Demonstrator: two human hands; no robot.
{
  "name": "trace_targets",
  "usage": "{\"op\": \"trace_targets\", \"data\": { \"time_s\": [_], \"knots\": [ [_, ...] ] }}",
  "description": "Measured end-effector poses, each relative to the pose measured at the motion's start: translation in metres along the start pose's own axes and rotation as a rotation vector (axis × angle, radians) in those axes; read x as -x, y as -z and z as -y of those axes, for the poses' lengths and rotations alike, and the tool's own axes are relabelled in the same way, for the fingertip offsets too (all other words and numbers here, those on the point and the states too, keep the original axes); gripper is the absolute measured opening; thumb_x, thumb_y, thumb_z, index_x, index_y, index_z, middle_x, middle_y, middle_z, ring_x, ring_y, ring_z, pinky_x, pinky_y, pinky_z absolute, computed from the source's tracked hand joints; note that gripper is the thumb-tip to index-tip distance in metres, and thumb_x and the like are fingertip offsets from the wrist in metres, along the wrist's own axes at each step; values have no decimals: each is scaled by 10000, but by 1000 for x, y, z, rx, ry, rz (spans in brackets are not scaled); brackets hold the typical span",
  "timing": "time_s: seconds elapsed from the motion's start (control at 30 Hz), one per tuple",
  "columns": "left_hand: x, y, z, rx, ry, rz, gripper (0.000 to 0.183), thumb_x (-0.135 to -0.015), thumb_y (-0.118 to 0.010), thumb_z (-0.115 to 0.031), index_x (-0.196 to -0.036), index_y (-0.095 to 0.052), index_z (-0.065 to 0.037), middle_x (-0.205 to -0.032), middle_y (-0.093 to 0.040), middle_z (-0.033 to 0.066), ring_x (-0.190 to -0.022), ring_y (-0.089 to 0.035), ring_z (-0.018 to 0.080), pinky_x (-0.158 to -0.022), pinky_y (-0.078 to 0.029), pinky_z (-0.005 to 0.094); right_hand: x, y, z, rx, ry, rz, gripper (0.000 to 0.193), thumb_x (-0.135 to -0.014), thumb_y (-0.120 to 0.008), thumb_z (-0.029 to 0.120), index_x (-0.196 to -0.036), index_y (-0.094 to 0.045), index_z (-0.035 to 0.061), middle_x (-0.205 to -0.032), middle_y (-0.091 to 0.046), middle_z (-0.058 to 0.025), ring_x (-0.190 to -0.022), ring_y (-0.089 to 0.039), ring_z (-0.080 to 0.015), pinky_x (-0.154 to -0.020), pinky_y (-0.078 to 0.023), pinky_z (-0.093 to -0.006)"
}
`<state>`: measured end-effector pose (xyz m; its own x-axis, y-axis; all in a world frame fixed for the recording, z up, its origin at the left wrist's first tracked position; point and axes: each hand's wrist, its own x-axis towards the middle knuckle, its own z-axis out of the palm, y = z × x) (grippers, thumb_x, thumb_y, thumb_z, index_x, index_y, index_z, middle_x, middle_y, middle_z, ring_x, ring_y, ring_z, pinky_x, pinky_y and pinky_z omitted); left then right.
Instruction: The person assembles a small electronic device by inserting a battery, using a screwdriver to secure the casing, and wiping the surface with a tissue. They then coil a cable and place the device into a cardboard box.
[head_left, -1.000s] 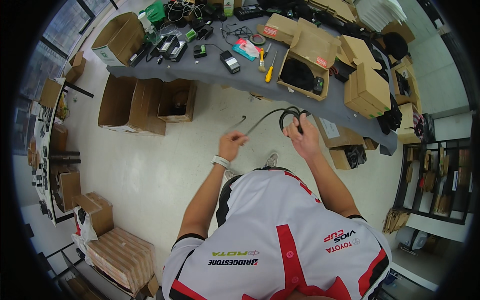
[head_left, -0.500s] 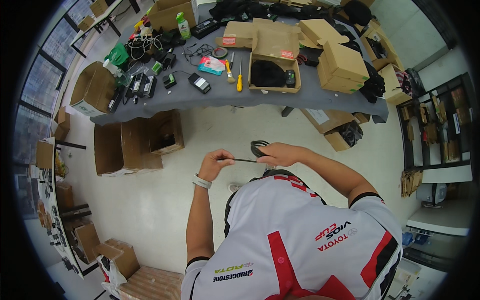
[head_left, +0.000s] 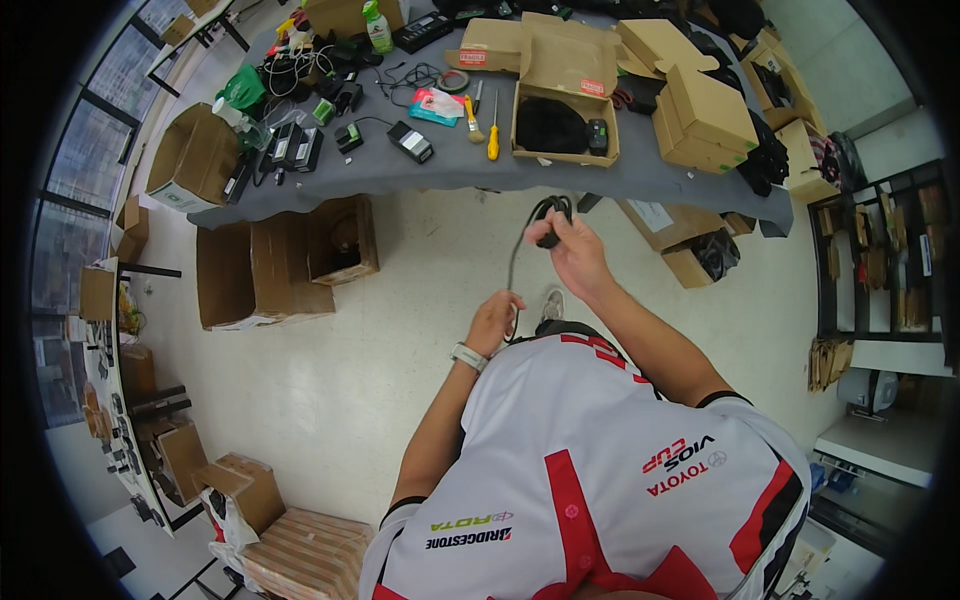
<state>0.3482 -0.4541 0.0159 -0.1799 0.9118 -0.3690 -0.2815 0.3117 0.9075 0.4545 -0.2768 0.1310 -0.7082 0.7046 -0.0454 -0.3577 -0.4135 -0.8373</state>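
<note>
A black cable (head_left: 514, 262) runs between my two hands in front of my body. Its coiled part is gripped by my right hand (head_left: 577, 257), held out toward the table, with loops showing above the fingers. Closer to my body, my left hand (head_left: 494, 320) pinches the cable's lower length, and a short piece hangs down past the fingers. A light band sits on my left wrist. Both hands are in the air over the floor, short of the table edge.
Ahead stands a grey-covered table (head_left: 440, 172) with an open cardboard box (head_left: 568, 158) holding a black fuzzy item, a yellow screwdriver (head_left: 493, 140), a brush (head_left: 473, 128), a charger (head_left: 410, 142) and a green-white spray bottle (head_left: 377, 28). Large open cartons (head_left: 265, 275) rest on the floor at left.
My right hand has moved forward with the coil, toward the table. The left hand has shifted right and nearer the body's midline. The cable between them now runs lengthwise instead of across.
</note>
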Motion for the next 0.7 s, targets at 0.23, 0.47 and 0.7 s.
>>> {"op": "trace_targets", "data": {
  "time_s": [0.23, 0.47, 0.7],
  "knots": [
    [2, -8, -79, -330, -123, 197, 242, -1065, -637, -259, -1101, -692, -26, -820, -614, 28, -737, -533, 142, -686, -466, 314, -14, 70, -28, 1562, 750, 417, 324, -1010, -677, 316, -1009, -602, 0, -933, -687, -212, -1051, -654, -393, -988, -489, -411],
    [0, 70, -99, -1229, -303, -108, 107, -946, -733, -201, -976, -771, -106, -1013, -708, 63, -1063, -658, 274, -995, -492, 492, 0, 76, 15, 1597, 131, 742, 435, -1012, -683, 432, -916, -588, 19, -800, -622, -161, -872, -605, -375, -858, -486, -459],
    [-30, 94, -83, -1579, -577, -298, 81, -940, -718, -181, -1007, -746, -144, -1226, -686, 33, -1442, -485, 288, -1249, -236, 650, 8, 63, 35, 828, -563, 612, 402, -1056, -653, 430, -885, -582, 73, -653, -491, -14, -578, -458, -159, -774, -481, -340]
  ]
}}
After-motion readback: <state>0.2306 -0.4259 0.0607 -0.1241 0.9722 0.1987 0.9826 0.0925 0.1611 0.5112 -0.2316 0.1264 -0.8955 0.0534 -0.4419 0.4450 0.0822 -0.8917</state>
